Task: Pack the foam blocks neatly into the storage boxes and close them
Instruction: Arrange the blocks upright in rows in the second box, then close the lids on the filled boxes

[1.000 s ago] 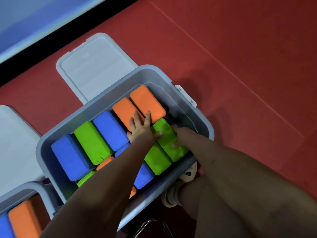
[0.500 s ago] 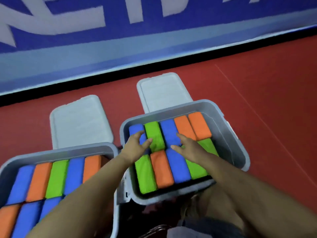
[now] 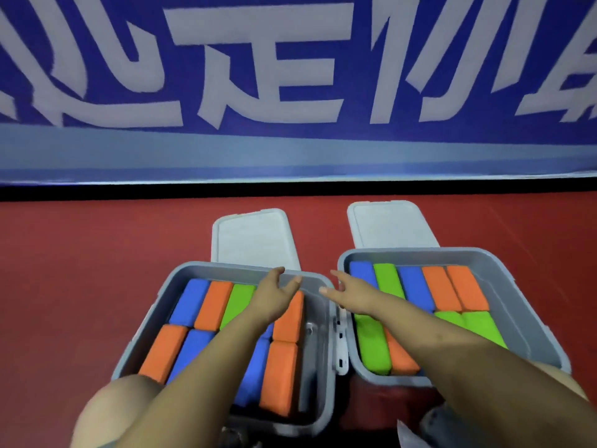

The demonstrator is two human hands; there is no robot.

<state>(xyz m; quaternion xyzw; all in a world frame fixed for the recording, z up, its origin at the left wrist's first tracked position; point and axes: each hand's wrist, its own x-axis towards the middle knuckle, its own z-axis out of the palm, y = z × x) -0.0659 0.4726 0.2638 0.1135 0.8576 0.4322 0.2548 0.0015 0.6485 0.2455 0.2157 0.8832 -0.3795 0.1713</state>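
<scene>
— What has changed?
— Both hands have lifted off the foam blocks (image 3: 439, 287); the left hand (image 3: 273, 294) and right hand (image 3: 350, 291), fingers apart and empty, now reach over the left box (image 3: 193, 270).
— Around them?
— Blocks fill both boxes; the lids (image 3: 253, 237) lie behind on the red floor (image 3: 97, 253).

Your left hand (image 3: 274, 294) has left the foam blocks (image 3: 416, 289) of the right storage box (image 3: 491, 263), which it touched half a second ago; it now extends, fingers straight, over the far part of the left storage box (image 3: 155, 305). Your right hand (image 3: 350, 291) has likewise lifted off those blocks and now reaches leftward, fingers straight, across that box's near-left corner toward the gap between the boxes. Neither hand holds anything. Your head has risen and turned left: both boxes, both lids (image 3: 255, 237) and the blue banner (image 3: 290, 76) are now in full view.
</scene>
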